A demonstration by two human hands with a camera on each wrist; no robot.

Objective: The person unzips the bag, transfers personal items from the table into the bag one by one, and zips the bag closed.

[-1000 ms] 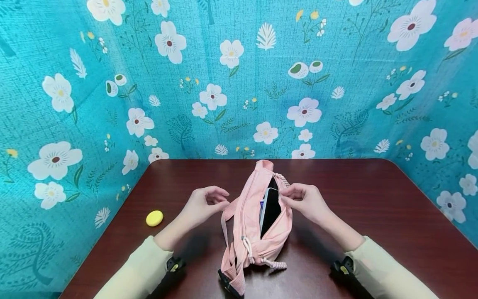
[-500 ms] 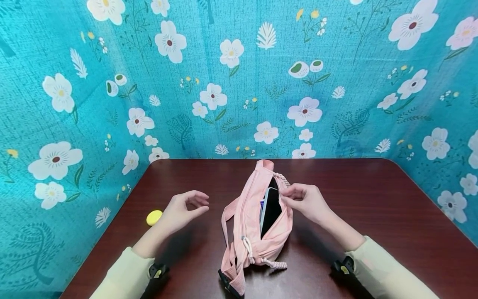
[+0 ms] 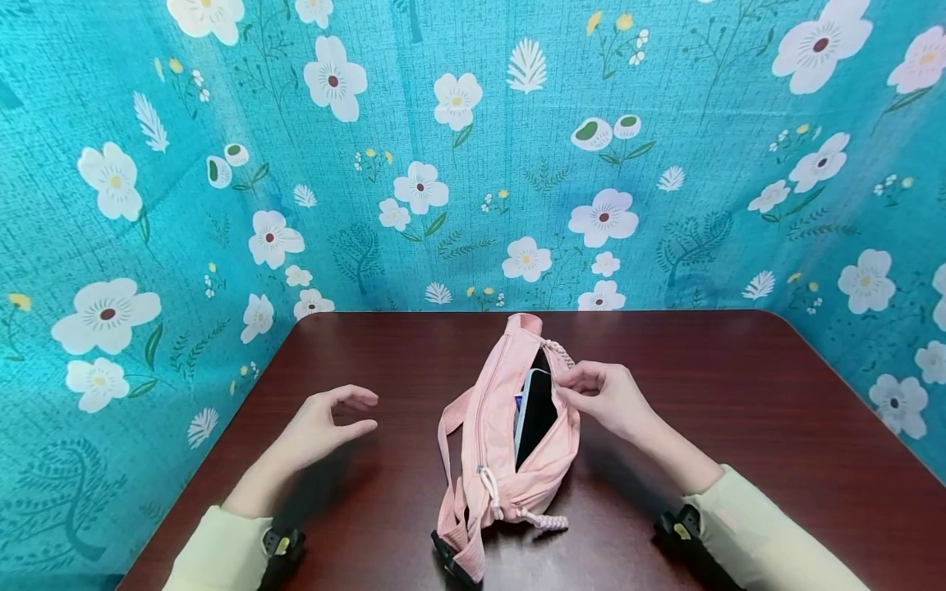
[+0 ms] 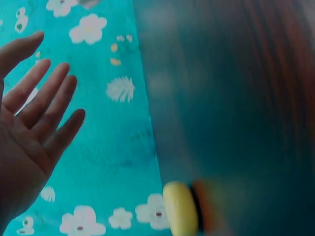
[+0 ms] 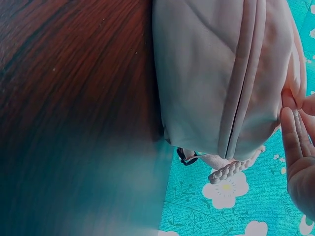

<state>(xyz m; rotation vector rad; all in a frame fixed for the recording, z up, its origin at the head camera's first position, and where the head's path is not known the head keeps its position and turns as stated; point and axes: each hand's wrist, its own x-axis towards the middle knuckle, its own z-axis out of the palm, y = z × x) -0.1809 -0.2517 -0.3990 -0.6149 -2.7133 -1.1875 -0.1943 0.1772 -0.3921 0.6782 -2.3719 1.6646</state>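
Note:
A pink waist bag (image 3: 491,419) stands on the table, its front pocket gaping. Inside the pocket is a flat phone-like thing (image 3: 538,423) with a black face and a pale edge. My right hand (image 3: 606,398) pinches the pocket's edge between thumb and fingers; the right wrist view shows the bag's fabric (image 5: 197,73) drawn out at the fingertips. To the left of the bag, my left hand (image 3: 314,423) hovers with fingers loosely spread and holds nothing. A yellow rounded thing (image 4: 181,209) sits on the table in the left wrist view; in the head view my left hand hides it.
The brown table (image 3: 702,410) runs back to a blue flowered cloth (image 3: 458,205). A strap with a black buckle (image 3: 454,558) trails from the bag's near end, beside a braided zip pull (image 3: 545,521). A bit of purple (image 3: 519,402) shows inside the pocket.
My left hand has moved away from the bag to the left, over toward the yellow thing, which it now covers in the head view. My right hand has kept its pinch on the pocket edge.

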